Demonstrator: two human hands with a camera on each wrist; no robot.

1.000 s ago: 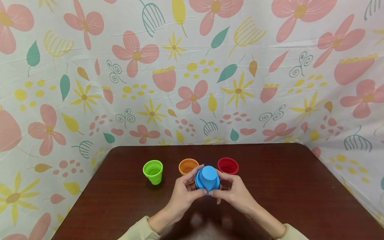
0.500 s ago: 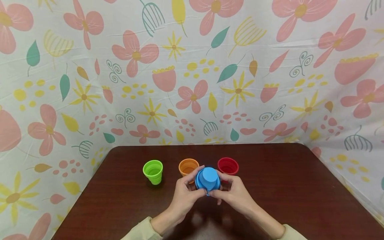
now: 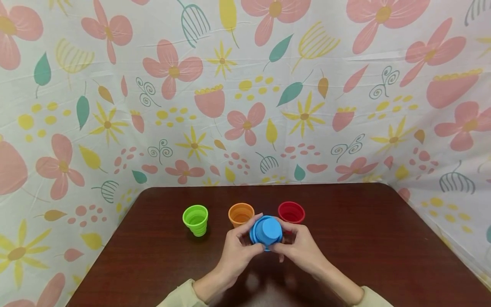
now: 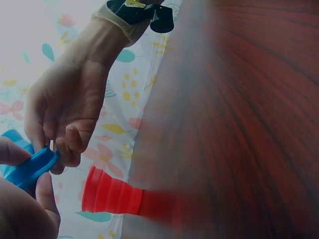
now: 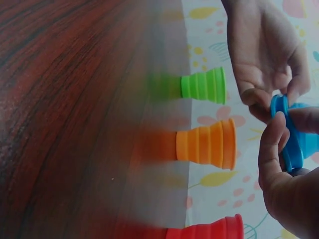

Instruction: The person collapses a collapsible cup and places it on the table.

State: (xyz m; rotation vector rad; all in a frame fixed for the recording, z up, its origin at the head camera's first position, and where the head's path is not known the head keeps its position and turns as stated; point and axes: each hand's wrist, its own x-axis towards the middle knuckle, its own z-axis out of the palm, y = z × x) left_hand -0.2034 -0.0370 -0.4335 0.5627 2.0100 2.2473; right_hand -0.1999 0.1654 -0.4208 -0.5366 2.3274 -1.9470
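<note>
Grip: left hand (image 3: 235,249), right hand (image 3: 303,248) pinch blue cup (image 3: 270,229) | narrow end up | axis toward head view

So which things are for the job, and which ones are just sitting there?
For the job:
the blue cup
the left grip and right grip, both holding it

Just there for now, it seems:
the green cup, orange cup and red cup, standing untouched
the table under them
the flowery cloth behind
</note>
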